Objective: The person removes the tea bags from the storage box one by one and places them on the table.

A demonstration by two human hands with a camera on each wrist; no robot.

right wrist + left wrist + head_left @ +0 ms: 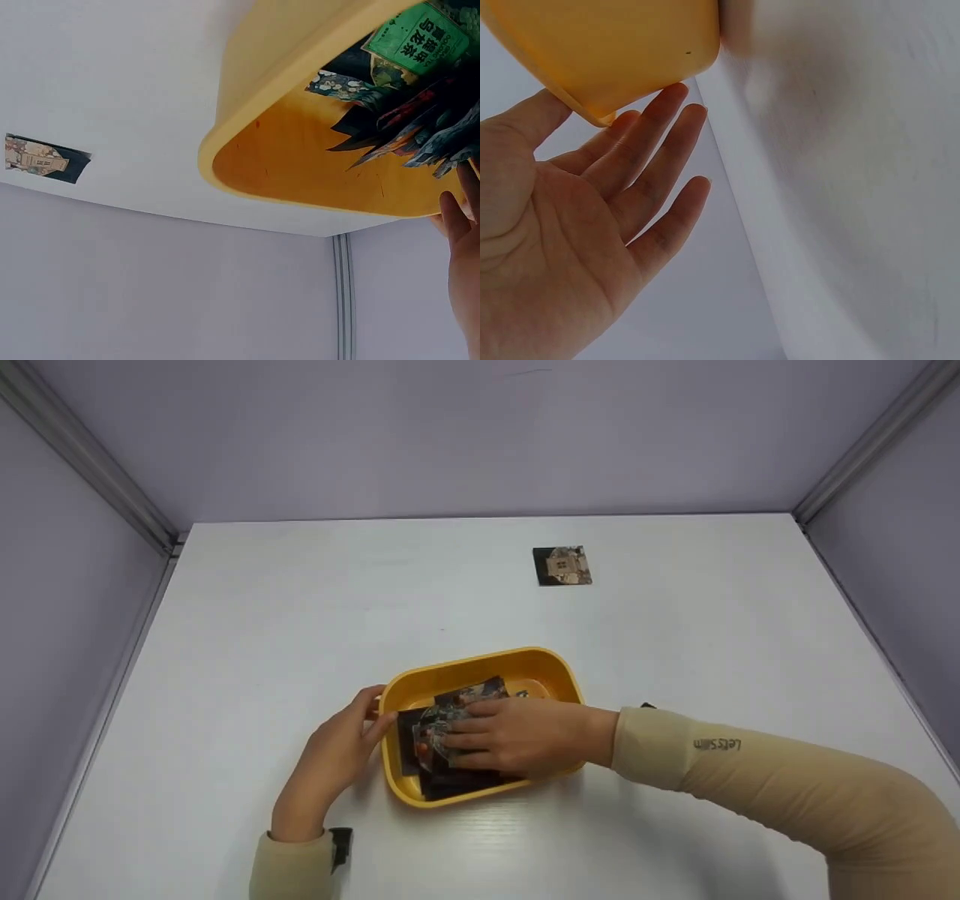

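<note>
A yellow plastic bin [551, 671] stands on the white table, turned slightly, with several dark printed tea packets [427, 742] piled in its left part. My left hand [339, 750] holds the bin's left end, thumb at the rim and fingers along the outer wall; the left wrist view shows those fingers [664, 112] only lightly bent. My right hand [521, 739] reaches into the bin, its fingers extended and spread over the packets. In the right wrist view a green label [420, 37] with Chinese characters shows on one packet, and others stand on edge.
A single square packet [562, 566] lies farther back on the table [300, 607], right of the middle. Pale partition walls [480, 442] close off the back and both sides. A small black object [342, 846] shows beside the left cuff.
</note>
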